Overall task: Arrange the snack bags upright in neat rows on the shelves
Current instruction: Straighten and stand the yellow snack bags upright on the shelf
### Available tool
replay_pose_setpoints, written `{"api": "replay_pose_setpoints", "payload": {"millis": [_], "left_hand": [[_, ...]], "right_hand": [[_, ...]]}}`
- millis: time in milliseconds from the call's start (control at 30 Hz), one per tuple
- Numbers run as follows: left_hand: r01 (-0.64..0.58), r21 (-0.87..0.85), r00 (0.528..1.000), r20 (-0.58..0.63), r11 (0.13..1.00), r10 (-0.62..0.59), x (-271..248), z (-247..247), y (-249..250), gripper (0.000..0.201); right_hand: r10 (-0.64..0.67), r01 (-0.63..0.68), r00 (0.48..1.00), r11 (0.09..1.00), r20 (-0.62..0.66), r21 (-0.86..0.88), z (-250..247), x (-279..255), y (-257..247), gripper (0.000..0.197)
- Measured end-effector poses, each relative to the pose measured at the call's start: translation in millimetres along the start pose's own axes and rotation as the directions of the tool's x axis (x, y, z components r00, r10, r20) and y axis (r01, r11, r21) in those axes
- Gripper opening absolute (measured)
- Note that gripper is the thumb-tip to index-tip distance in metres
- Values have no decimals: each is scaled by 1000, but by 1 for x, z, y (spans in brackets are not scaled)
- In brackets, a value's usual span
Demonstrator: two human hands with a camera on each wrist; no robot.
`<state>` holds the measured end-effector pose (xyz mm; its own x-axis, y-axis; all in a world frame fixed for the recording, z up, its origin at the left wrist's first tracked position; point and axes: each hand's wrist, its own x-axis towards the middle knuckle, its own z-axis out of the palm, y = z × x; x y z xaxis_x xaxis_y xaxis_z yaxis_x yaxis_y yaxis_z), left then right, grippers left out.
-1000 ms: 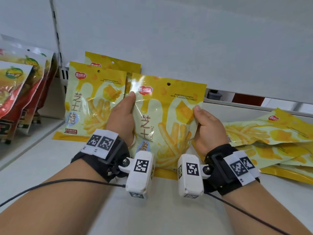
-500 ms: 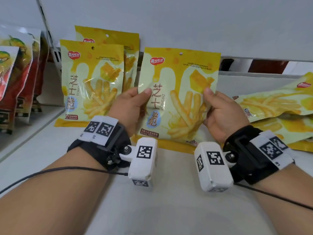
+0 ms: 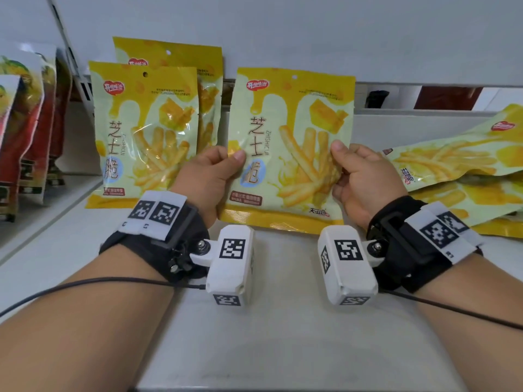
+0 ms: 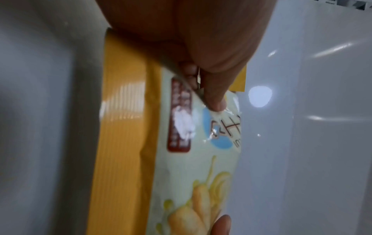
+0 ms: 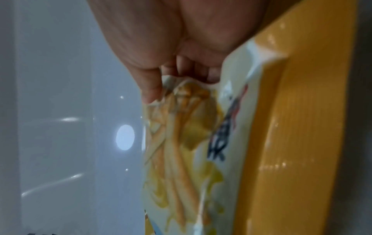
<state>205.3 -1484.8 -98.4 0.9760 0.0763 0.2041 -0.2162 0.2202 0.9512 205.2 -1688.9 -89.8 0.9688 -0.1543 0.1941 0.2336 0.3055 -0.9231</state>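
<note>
1. The left hand (image 3: 210,176) and right hand (image 3: 365,176) each pinched a side edge of one yellow snack bag (image 3: 291,142), thumbs in front, which kept it upright and facing out.
2. The bag's bottom seam rested on the white shelf (image 3: 254,335), just beside two standing bags (image 3: 141,131), apparently to start a second row.
3. More bags (image 3: 452,165) lay flat at the right, not yet stood up.
</note>
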Motion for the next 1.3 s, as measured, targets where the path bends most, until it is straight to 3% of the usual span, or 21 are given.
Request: {"api": "replay_pose_setpoints", "payload": {"millis": [133, 200, 500, 633, 833, 967, 1067, 1167, 1300], "left_hand": [[-77, -64, 992, -109, 995, 70, 0, -3, 5, 30], [-84, -79, 989, -130, 993, 73, 0, -5, 6, 26], [-149, 44, 980, -128, 988, 154, 5, -4, 14, 29], [-125, 60, 985, -113, 990, 131, 4, -4, 12, 25], [41, 35, 998, 37, 999, -42, 1, -10, 8, 22], [19, -31, 997, -69, 999, -21, 6, -11, 7, 20], [6, -28, 989, -150, 1000, -10, 7, -12, 7, 19], [-6, 5, 985, -174, 1000, 6, 8, -12, 7, 19], [-38, 0, 979, -203, 999, 37, 8, -9, 10, 23]], "right_hand": [[165, -154, 981, 982, 100, -108, 4, -3, 1, 19], [184, -163, 975, 972, 123, -168, 3, -5, 1, 12], [1, -3, 1000, 935, -7, -356, 4, -7, -3, 22], [-38, 33, 999, 934, -9, -356, 5, -8, -2, 21], [-17, 9, 999, 977, -34, -211, 3, -6, -8, 19], [92, -85, 994, 989, 52, -118, 5, -8, -7, 12], [190, -160, 973, 965, 132, -208, 6, -12, -3, 11], [170, -143, 981, 959, 97, -244, 4, -11, -3, 19], [142, -132, 988, 981, 65, -140, 5, -10, -8, 24]]}}
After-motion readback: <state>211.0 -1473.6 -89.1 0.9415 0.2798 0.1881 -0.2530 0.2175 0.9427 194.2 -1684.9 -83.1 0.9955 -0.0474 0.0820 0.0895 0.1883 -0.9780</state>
